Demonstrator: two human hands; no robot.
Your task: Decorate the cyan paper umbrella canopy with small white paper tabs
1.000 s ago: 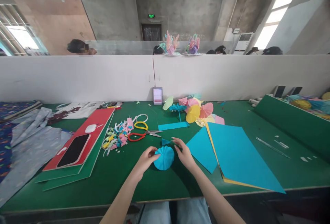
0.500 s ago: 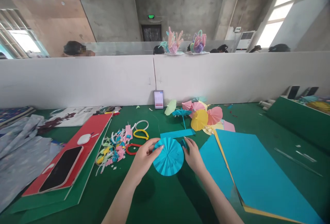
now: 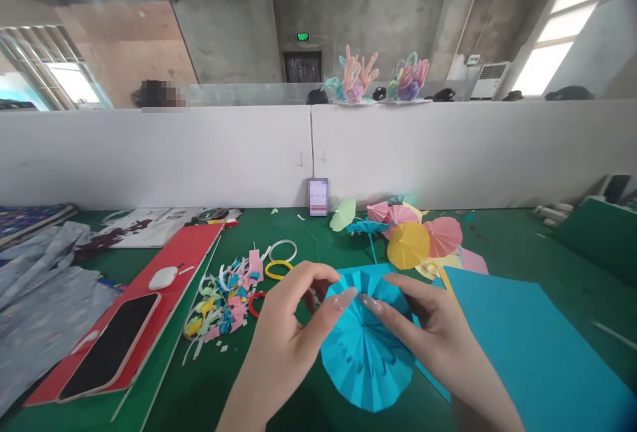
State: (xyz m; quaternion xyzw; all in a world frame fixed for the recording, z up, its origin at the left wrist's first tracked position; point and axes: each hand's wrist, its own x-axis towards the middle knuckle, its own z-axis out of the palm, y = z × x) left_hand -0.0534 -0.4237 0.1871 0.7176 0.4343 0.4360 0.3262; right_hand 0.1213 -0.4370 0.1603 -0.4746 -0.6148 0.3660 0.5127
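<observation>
A: The fingers [image 3: 331, 318] of the left hand [image 3: 291, 322] are nearly closed, thumb in front, pinching the upper left of the blue pleated disc [image 3: 368, 365]. What about the right?

B: The right hand [image 3: 442, 332] has joined in. Half a second ago it was beside the disc; now its thumb lies on the pleated face close to the left thumb, its other fingers curled at the upper right edge.

A: And where's the disc?

B: Between both hands, nearer the person than before and apparently raised over the tabletop [image 3: 522, 246], with the yellow paper umbrella [image 3: 409, 245] beyond it and the blue sheet [image 3: 522, 332] to its right.

A: What does that mean for the work?

B: A one-handed hold has become two-handed; I'd judge that steadies the folds.

A: And the small blue piece by the right fingers?

B: Can't tell; it's out of sight now.
</observation>
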